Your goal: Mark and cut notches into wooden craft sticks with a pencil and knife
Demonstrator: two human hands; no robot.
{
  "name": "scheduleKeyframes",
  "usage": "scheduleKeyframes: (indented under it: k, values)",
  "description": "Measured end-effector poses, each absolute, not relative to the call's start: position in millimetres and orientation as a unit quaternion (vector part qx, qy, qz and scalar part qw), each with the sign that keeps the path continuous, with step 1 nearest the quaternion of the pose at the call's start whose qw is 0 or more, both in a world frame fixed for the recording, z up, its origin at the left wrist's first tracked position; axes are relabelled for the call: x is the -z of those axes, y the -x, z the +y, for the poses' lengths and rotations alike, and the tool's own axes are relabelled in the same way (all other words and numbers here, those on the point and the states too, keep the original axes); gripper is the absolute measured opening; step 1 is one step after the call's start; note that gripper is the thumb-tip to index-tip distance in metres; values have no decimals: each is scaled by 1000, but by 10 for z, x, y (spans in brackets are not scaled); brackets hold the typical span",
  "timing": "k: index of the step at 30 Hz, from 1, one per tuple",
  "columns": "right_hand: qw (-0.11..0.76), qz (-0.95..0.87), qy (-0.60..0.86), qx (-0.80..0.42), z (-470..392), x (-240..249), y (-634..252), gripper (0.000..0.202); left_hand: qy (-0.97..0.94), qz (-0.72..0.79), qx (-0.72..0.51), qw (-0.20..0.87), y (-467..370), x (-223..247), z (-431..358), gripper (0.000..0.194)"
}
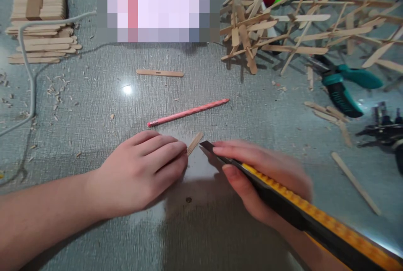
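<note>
My left hand point(147, 166) is closed over a wooden craft stick point(195, 142) and presses it to the table; only the stick's far end shows past my fingertips. In my right hand point(267, 174) is a yellow and black utility knife point(302, 208), its blade point(209, 148) out and pointing at the stick. A small gap seems to lie between blade tip and wood. Just beyond both hands lies a pink pencil point(189, 112). Farther off rests another craft stick point(160, 73) with a small dark slot at its middle.
Bundled craft sticks point(52, 0) and loose ones lie at the back left, beside a grey cable point(31, 74). A lattice of joined sticks point(302, 19) fills the back right. Teal-handled pliers point(343, 90), a dark tool point(382, 124) and a single stick point(355, 183) lie on the right.
</note>
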State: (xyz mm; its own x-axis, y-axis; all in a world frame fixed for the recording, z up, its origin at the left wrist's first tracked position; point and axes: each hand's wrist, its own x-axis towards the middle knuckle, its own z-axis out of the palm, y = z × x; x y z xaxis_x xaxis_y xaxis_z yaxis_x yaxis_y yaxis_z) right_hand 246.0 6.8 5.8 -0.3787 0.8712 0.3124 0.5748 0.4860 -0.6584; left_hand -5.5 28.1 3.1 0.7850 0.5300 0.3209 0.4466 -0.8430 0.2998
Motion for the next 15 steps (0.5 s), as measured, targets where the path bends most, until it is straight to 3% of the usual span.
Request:
scheduleKeyframes:
  k: [15]
  values:
    - [344,-797,412,-277,75,-89,-2449,33,-923,266,-223,164,96,-78,290,18]
